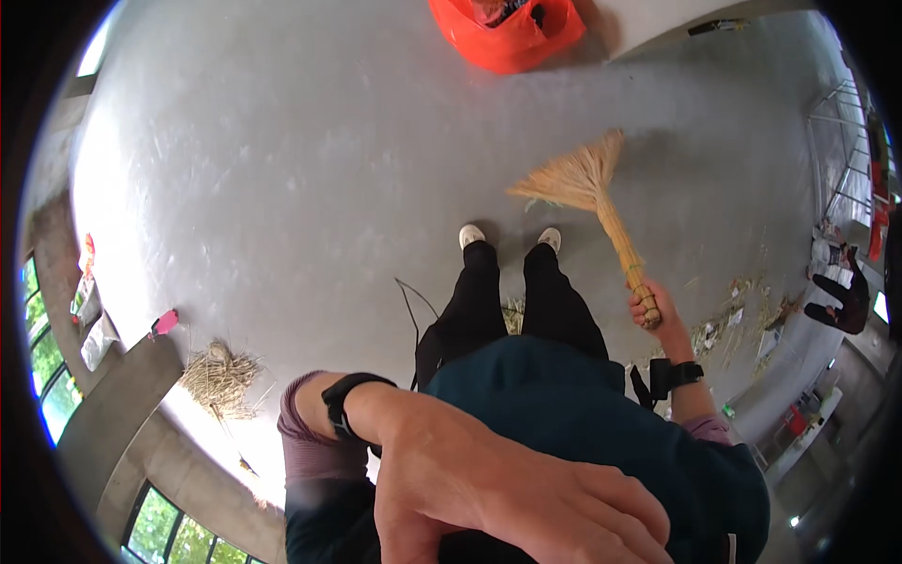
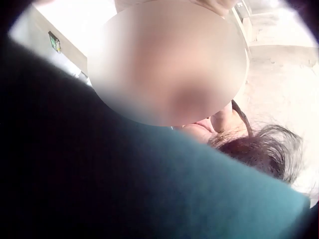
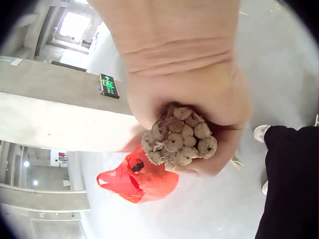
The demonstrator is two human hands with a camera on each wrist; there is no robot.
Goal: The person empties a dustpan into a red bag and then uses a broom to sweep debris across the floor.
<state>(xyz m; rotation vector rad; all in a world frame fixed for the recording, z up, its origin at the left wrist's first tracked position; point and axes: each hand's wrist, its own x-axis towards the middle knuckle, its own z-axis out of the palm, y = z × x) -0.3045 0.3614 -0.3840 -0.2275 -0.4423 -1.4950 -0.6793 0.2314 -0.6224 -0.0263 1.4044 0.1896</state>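
My right hand grips the bound handle of a straw hand broom, out to the right of my legs. The broom's fanned bristles spread toward the upper left, over the grey floor. In the right wrist view the broom's butt end, a bundle of cut stalks, shows in the curled right hand. My left hand is raised close in front of the head camera, its back showing and its fingers loosely bent. The lower edge of the head view cuts off its fingertips. A blurred patch covers much of the left wrist view.
A red plastic bag stands on the floor ahead. Straw lies in a pile at left and scattered at right. A pink object is by the left ledge. Another person is at far right.
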